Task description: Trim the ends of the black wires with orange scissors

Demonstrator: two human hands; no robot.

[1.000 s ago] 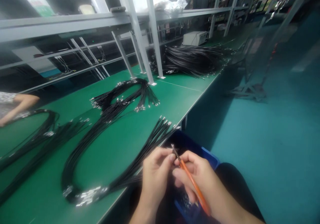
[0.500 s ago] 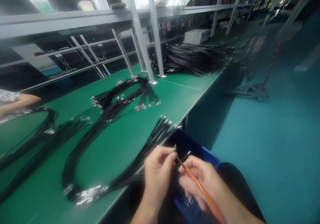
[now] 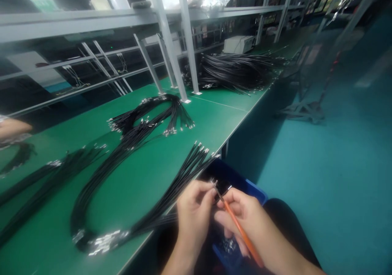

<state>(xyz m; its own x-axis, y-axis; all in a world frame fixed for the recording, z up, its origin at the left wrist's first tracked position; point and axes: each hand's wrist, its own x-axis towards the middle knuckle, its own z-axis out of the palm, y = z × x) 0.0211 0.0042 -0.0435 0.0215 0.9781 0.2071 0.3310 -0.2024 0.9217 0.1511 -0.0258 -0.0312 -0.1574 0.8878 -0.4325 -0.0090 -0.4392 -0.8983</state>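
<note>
My left hand [image 3: 196, 205] pinches the end of a black cable, near a small metal piece at its fingertips. An orange-handled tool [image 3: 240, 226] is in my right hand [image 3: 245, 213], its metal tip touching the spot at my left fingertips. Both hands are over a blue bin [image 3: 259, 193] with small shiny parts inside. Beside them, a bundle of black cables [image 3: 107, 168] with silver ends curves over the green table [image 3: 143, 177]. The exact shape of the pinched piece is too small to tell.
Another cable bundle [image 3: 45, 185] lies at the left, near a person's arm [image 3: 14, 128]. Shelf posts [image 3: 171, 42] rise from the table. Farther back are a large cable pile [image 3: 235, 70] and a pale box [image 3: 239, 44]. My dark-clothed leg [image 3: 284, 222] is at the right.
The orange tool's handles have shifted slightly left and look closer together. At the left, the person's arm and the cables near it have moved further left.
</note>
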